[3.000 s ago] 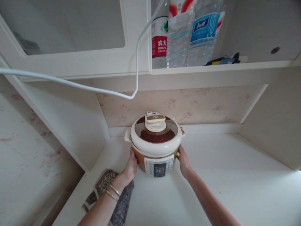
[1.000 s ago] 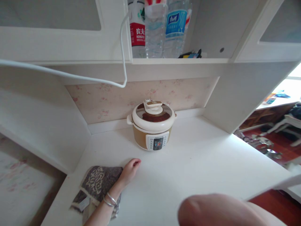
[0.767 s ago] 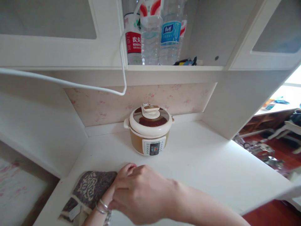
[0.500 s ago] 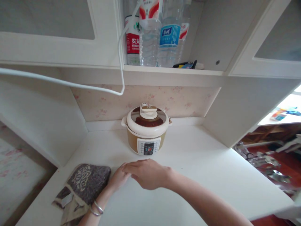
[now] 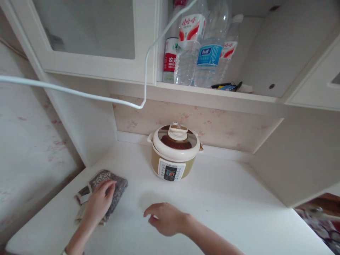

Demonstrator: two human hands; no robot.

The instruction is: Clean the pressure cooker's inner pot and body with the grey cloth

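A folded grey-brown patterned cloth point(image 5: 120, 184) lies on the left of the white counter. Over it is my left hand point(image 5: 100, 199), its fingers loosely curved with a gap by the thumb; the cloth lies flat, and whether the fingertips touch it I cannot tell. My right hand point(image 5: 166, 217) hovers above the counter in front of a pressure cooker point(image 5: 174, 152), thumb and fingers bent but apart, with nothing in them. The cooker is white and gold with its lid on, and its control panel faces me.
The white counter point(image 5: 212, 212) reaches forward to a floral wall. Overhead, a cabinet shelf point(image 5: 186, 86) holds several plastic bottles point(image 5: 208, 58) and some small items. A white cable point(image 5: 106, 99) hangs across the view on the left. Side panels point(image 5: 276, 156) flank the counter.
My hands, together before, are now apart: the left has gone over the cloth, while the right stays in front of the cooker. The view has turned left.
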